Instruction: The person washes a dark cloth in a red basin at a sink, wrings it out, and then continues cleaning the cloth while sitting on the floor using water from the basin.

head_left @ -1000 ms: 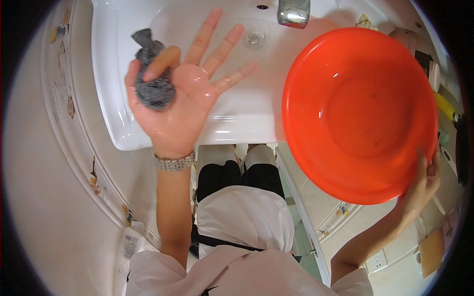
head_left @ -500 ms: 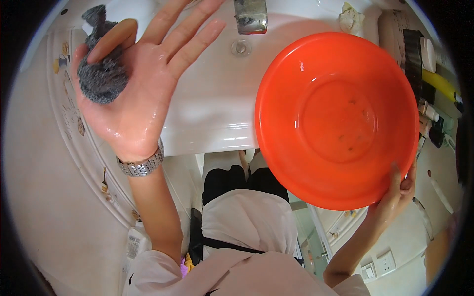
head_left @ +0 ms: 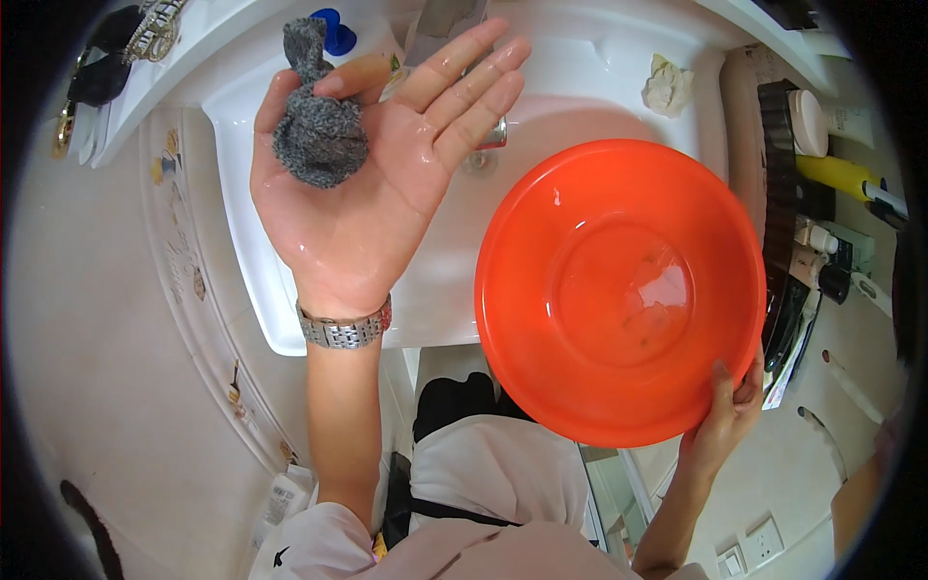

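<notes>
At 4 o'clock the red basin (head_left: 604, 290) hides some fingers of the right hand (head_left: 722, 418) from my remote feed. At 12 o'clock, fingers of the left hand (head_left: 362, 213) cover part of the faucet (head_left: 445, 27). I can't identify the dark strip (head_left: 92, 525) at 8 o'clock (cropped below).

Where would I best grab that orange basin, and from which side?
Probably take the orange basin by its left rim, coming from the left, pinching the edge inside and out: it is wide and round, its opening faces the camera, no handle shows, and the right hand holds the lower-right rim.
</notes>
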A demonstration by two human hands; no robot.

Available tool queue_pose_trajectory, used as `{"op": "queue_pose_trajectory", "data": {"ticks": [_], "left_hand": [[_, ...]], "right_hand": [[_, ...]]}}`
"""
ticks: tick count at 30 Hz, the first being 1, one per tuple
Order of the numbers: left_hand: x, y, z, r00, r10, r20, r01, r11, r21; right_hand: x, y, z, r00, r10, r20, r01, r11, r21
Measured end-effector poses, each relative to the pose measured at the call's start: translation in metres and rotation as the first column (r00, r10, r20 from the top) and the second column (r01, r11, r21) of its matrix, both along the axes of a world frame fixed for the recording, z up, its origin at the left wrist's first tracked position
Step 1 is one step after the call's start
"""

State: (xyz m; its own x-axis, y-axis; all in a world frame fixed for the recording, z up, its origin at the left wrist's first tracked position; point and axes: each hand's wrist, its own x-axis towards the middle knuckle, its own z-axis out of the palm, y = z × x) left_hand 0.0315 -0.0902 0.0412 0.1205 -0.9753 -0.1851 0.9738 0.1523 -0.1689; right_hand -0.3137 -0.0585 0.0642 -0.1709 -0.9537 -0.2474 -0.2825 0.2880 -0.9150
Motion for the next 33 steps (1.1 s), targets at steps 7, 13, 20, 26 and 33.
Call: {"op": "queue_pose_trajectory", "data": {"ticks": [7, 13, 20, 26, 33], "left_hand": [[-0.006, 0.009, -0.009, 0.997, 0.067, -0.034, -0.064, 0.995, 0.071], [-0.003, 0.004, -0.013, 0.995, 0.1, -0.019, -0.098, 0.992, 0.074], [-0.002, 0.019, -0.025, 0.992, 0.125, -0.022, -0.122, 0.986, 0.116], [-0.001, 0.023, -0.034, 0.983, 0.17, 0.07, -0.182, 0.955, 0.235], [0.009, 0.003, -0.022, 0.981, 0.192, -0.013, -0.19, 0.978, 0.085]], "right_hand": [[-0.005, 0.004, -0.001, 0.999, -0.029, -0.029, 0.03, 1.0, 0.01], [-0.002, 0.007, -0.003, 0.999, -0.03, 0.04, 0.029, 0.999, 0.034], [-0.006, 0.01, -0.004, 0.997, -0.054, 0.051, 0.051, 0.997, 0.061], [-0.007, 0.011, -0.012, 0.991, -0.119, 0.058, 0.115, 0.99, 0.079], [-0.009, 0.012, -0.015, 0.995, -0.094, 0.044, 0.089, 0.989, 0.118]]}}
